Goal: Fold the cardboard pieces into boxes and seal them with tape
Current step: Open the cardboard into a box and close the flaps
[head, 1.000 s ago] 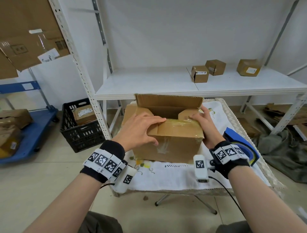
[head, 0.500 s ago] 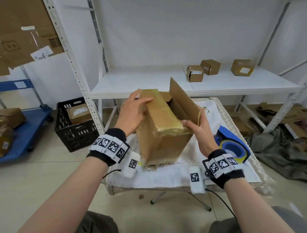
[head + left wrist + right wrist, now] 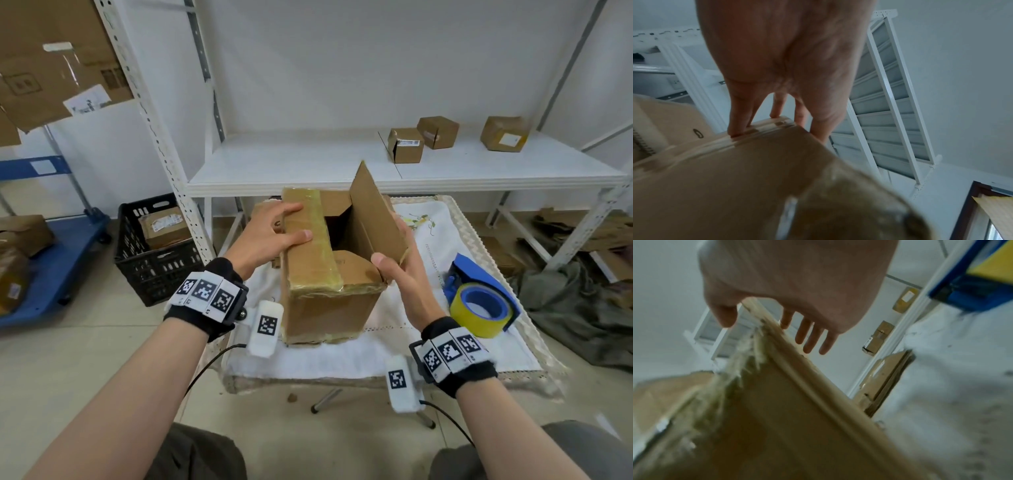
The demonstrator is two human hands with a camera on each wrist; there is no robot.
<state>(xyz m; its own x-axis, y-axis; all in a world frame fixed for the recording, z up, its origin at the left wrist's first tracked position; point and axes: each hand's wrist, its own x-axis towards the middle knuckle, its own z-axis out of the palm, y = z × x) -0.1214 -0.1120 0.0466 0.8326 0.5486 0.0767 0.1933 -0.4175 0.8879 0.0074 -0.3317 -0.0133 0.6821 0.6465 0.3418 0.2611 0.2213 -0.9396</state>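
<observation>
A brown cardboard box (image 3: 325,301) stands on the cloth-covered table (image 3: 394,353), a short end towards me. Its left flap (image 3: 306,246), edged with yellowish tape, is folded down. My left hand (image 3: 270,229) lies against the box's upper left side, thumb and forefinger pressing on that flap; in the left wrist view the fingers (image 3: 740,116) look fairly straight at the flap's edge. The right flap (image 3: 373,216) stands up. My right hand (image 3: 400,270) holds it between thumb and fingers, the fingers (image 3: 809,339) behind it. The inside of the box shows between the flaps.
A blue tape dispenser (image 3: 479,301) with a yellow roll lies on the table to the right of the box. Three small boxes sit on the white shelf (image 3: 308,164) behind. A black crate (image 3: 154,267) and a blue cart (image 3: 51,260) stand on the floor to the left.
Both hands turned the box about a quarter turn, from its long side facing me to its short end. The flap that stood at the back now stands on the right.
</observation>
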